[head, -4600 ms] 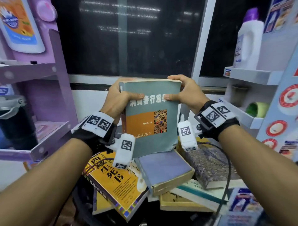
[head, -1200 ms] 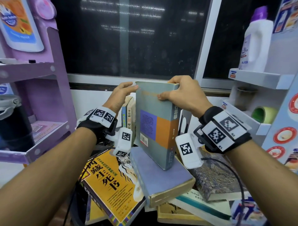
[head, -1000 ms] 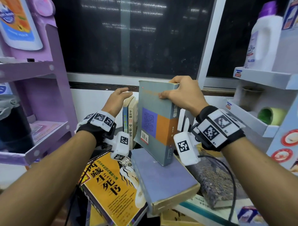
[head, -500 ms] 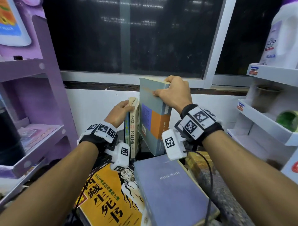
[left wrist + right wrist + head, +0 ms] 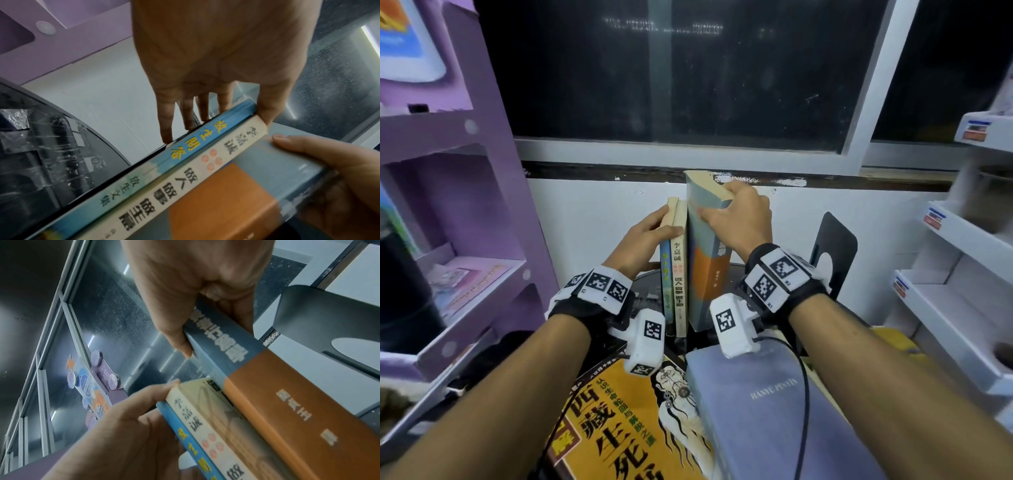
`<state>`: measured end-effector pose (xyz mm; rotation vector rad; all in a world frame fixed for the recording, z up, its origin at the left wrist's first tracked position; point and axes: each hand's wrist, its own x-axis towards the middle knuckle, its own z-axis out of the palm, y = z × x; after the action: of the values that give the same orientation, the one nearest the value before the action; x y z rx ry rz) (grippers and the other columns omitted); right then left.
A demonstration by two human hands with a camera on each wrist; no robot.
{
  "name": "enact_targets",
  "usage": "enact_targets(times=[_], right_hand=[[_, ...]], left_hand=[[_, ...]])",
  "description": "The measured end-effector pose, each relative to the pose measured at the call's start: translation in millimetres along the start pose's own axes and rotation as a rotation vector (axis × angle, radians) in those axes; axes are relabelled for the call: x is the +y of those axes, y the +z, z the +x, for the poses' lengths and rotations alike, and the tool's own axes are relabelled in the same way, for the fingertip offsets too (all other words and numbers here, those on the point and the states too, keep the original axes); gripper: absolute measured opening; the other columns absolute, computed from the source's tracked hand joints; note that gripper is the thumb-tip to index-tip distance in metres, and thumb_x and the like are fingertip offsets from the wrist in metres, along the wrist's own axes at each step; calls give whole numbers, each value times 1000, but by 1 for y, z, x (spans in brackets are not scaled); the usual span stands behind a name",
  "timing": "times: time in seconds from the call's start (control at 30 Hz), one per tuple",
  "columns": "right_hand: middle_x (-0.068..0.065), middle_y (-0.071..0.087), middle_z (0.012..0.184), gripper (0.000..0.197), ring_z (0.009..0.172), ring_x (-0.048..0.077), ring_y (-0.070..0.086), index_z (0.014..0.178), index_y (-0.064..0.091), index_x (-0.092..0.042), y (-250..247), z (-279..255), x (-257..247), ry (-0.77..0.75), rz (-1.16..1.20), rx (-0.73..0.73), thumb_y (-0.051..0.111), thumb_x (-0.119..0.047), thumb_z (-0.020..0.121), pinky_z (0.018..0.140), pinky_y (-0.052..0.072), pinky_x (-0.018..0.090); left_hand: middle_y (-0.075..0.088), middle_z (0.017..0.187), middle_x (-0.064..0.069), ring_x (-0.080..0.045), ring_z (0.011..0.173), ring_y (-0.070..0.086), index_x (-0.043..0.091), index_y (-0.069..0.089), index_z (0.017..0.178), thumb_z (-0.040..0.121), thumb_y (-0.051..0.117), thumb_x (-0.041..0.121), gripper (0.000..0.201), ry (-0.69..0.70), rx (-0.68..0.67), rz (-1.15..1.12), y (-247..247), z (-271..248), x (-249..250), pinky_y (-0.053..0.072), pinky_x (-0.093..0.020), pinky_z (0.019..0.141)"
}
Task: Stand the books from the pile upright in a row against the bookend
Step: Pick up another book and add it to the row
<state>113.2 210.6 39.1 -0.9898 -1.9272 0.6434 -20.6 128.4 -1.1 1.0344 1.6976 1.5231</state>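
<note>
Two thin books, one with a blue spine (image 5: 666,284) and one with a cream spine (image 5: 680,274), stand upright at the back of the table. My left hand (image 5: 659,228) holds them, fingers flat along the blue book's outer face (image 5: 179,116) and thumb over their top end. A taller grey and orange book (image 5: 707,270) stands pressed against the cream one, spine toward me. My right hand (image 5: 726,210) grips its top edge. A black bookend (image 5: 834,253) stands apart on the right. The pile lies near me: a yellow book (image 5: 619,431) and a grey-blue book (image 5: 756,411).
A purple shelf unit (image 5: 482,205) stands close on the left, a white rack (image 5: 962,246) on the right. The white wall and dark window (image 5: 688,85) are just behind the books. The black round table (image 5: 51,162) shows left of the row.
The grey and orange book has gone from above the pile back to the row and turned spine-out against the cream book. My left hand has closed on the two thin books.
</note>
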Motion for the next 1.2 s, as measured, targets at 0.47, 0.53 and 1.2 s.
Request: enact_targets(times=[0.47, 0.53, 1.2], right_hand=[[-4, 61, 93, 41, 71, 5, 42, 117, 62, -15, 11, -10, 14, -43, -73, -119, 72, -35, 82, 50, 34, 8], [-5, 62, 96, 46, 73, 6, 46, 120, 60, -17, 9, -10, 13, -43, -70, -168, 74, -34, 80, 48, 33, -3], [3, 61, 116, 87, 100, 21, 65, 135, 33, -21, 15, -13, 30, 81, -37, -589, 88, -26, 68, 62, 62, 41]], left_hand=[[57, 132, 1, -12, 113, 55, 34, 40, 145, 90, 62, 30, 60, 42, 10, -3, -3, 1, -5, 51, -38, 86], [57, 134, -1, -14, 117, 55, 33, 41, 145, 90, 63, 30, 60, 45, 15, 6, -3, 0, -5, 51, -40, 90], [63, 116, 5, -12, 98, 62, 33, 42, 144, 90, 64, 27, 58, 15, -6, 6, -5, -3, 0, 54, -43, 85]])
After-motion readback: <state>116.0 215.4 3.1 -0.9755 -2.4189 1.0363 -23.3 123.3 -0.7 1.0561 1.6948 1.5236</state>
